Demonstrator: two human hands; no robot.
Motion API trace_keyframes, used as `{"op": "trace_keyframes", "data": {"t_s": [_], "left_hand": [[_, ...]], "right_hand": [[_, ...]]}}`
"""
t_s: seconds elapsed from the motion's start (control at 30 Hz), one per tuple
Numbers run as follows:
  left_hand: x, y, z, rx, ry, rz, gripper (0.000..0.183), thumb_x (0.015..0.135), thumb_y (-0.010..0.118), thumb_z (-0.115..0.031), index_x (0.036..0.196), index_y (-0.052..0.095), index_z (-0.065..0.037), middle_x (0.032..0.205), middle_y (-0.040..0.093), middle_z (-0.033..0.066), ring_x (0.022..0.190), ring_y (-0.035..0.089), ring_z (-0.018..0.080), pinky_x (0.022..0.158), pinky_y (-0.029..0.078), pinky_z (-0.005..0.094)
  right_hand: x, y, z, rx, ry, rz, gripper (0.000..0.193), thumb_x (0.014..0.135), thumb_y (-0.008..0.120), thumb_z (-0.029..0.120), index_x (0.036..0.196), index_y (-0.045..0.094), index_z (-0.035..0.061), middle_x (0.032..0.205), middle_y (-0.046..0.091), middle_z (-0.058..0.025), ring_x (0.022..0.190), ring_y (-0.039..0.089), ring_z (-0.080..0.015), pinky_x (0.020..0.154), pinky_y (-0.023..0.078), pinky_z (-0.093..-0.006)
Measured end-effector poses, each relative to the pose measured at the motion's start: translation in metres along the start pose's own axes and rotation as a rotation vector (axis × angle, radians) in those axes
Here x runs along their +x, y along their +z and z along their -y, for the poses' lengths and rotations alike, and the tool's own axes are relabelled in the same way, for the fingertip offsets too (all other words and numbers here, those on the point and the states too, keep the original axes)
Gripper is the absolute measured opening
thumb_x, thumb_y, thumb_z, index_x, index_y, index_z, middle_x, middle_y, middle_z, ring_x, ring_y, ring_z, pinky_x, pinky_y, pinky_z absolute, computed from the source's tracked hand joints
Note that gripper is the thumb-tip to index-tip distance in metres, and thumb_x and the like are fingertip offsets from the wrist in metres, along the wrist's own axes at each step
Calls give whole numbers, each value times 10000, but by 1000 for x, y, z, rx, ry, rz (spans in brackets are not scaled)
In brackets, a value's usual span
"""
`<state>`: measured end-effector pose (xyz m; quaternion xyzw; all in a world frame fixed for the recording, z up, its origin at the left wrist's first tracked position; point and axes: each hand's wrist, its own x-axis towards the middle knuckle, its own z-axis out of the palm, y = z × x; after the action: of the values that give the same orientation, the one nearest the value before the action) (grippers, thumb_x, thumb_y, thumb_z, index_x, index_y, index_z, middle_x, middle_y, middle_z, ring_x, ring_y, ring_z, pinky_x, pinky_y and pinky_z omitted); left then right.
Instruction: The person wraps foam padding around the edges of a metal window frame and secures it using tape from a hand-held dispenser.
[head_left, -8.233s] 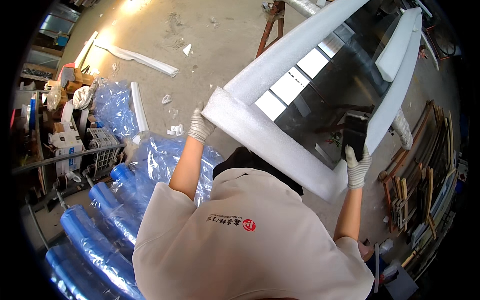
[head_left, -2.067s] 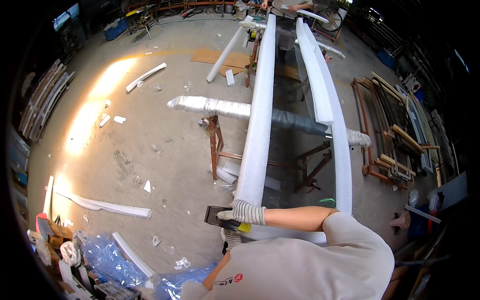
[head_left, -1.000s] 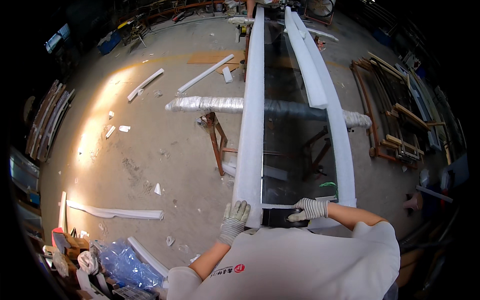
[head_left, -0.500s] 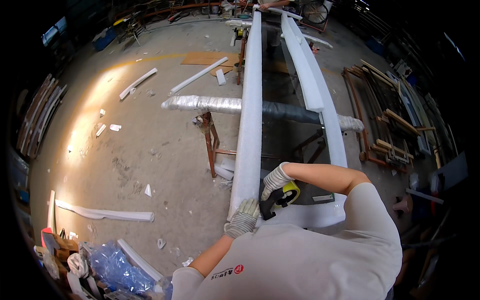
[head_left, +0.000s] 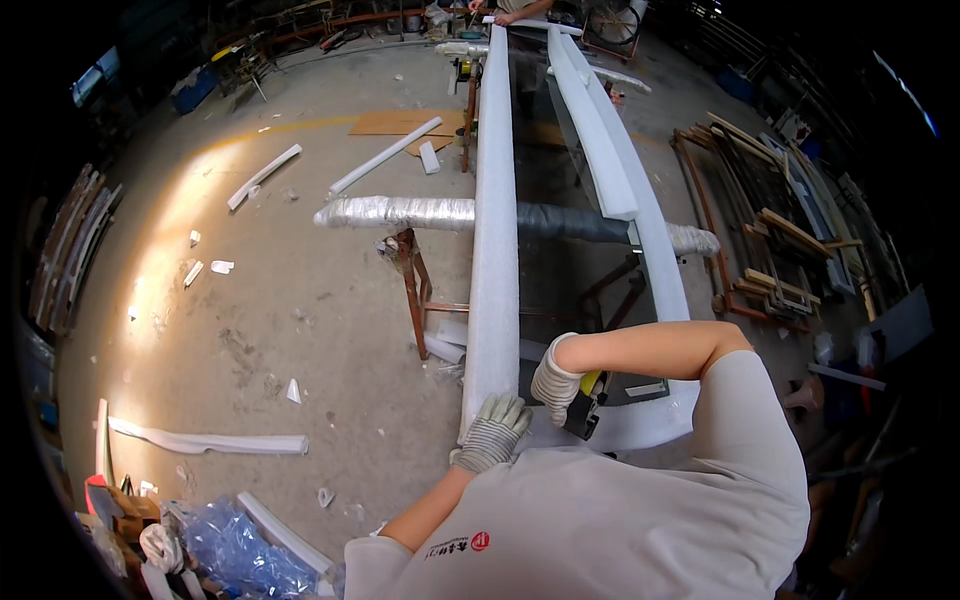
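A long frame around a dark glass pane (head_left: 560, 270) lies before me, its edges wrapped in white foam. My left hand (head_left: 495, 432), in a ribbed white glove, rests with fingers stretched over the near-left corner, where the left foam-wrapped rail (head_left: 494, 250) meets the near foam-wrapped rail (head_left: 650, 424). Gloved too, my right hand (head_left: 556, 380) is wrapped around a black tape dispenser (head_left: 583, 415) with a yellow roll. The dispenser is tilted over the near rail, right of my left hand. My right wrist hides part of it, and any tape strip is too small to make out.
Wrapped crossbars, including a silver one (head_left: 400, 212), support the frame on a rusty stand (head_left: 411, 290). Foam offcuts (head_left: 215, 438) litter the left floor, near blue plastic film (head_left: 235, 550). A rack of wooden strips (head_left: 780, 235) stands right. Another person's hands (head_left: 510, 15) touch the far end.
My right hand has turned and the tape dispenser has swung right, away from my left hand. My left hand has shifted slightly right at the corner. The whole view has shifted a little.
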<state>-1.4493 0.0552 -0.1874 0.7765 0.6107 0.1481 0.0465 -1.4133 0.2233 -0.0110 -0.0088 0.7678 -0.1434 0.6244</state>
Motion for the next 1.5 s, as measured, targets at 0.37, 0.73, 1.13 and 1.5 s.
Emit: {"op": "trace_keyframes", "data": {"t_s": [0.37,0.73,1.13,1.5], "left_hand": [[19,4,17,-9,247,110,507,737,618,-334,1137,554,-29,1103,557,122,1099,484,269,1027,303,355],[-7,-9,4,-1488,-332,51,690,862,471,-577,1229,501,6,1174,572,144,1086,548,235,956,416,331],[-82,-43,-87,-1569,-642,198,617,885,562,-402,1295,413,34,1135,573,140,1048,539,194,958,383,293],[-159,-11,-41,-1901,-871,-98,346,816,648,-140,1119,592,17,1052,630,153,825,654,200,813,515,279]], "right_hand": [[-39,126,-32,1330,-419,-748,430,730,732,337,958,654,-19,724,650,-71,600,610,-114,557,507,-238],[-1,241,51,1974,-642,-934,593,681,747,292,1151,562,-19,952,654,-133,710,650,-165,661,529,-273],[53,232,43,905,-430,-737,462,746,693,429,886,633,-7,672,604,-84,629,579,-152,612,478,-287],[86,231,78,1170,-384,-455,448,728,721,385,938,634,0,692,621,-49,636,601,-132,615,491,-279]]}}
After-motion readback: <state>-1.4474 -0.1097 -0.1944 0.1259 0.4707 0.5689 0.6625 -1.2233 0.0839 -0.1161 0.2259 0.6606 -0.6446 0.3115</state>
